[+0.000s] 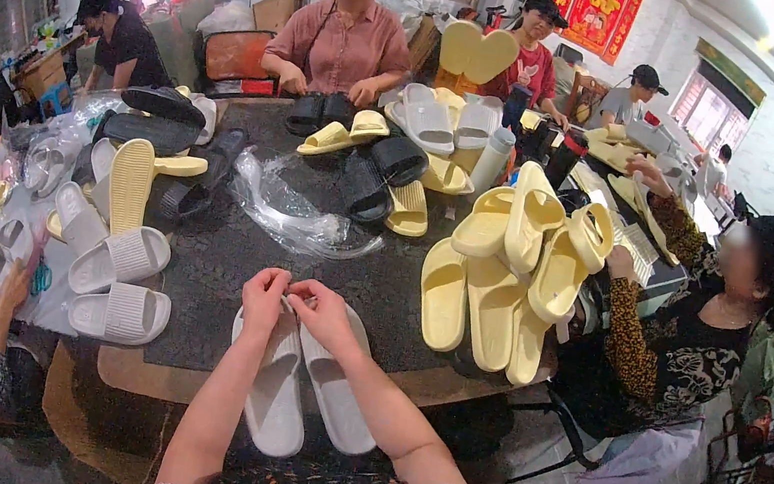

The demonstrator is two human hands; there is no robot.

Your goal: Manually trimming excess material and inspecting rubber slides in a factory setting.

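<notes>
A pair of smooth white foam slides (303, 386) is pinched at the strap ends by the left hand (264, 296) and right hand (323, 311), at six o'clock on the dark table (233, 258). Ribbed yellow slides (504, 271) are heaped at three o'clock.

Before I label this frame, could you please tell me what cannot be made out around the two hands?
- Head view: whatever the left hand and right hand pinch is too small and covered by the fingers.
- The white slippers: their toe ends are hidden under both hands.
- Contents of the clear plastic bag: glare hides them.
- The table near edge: blocked by the forearms.
</notes>
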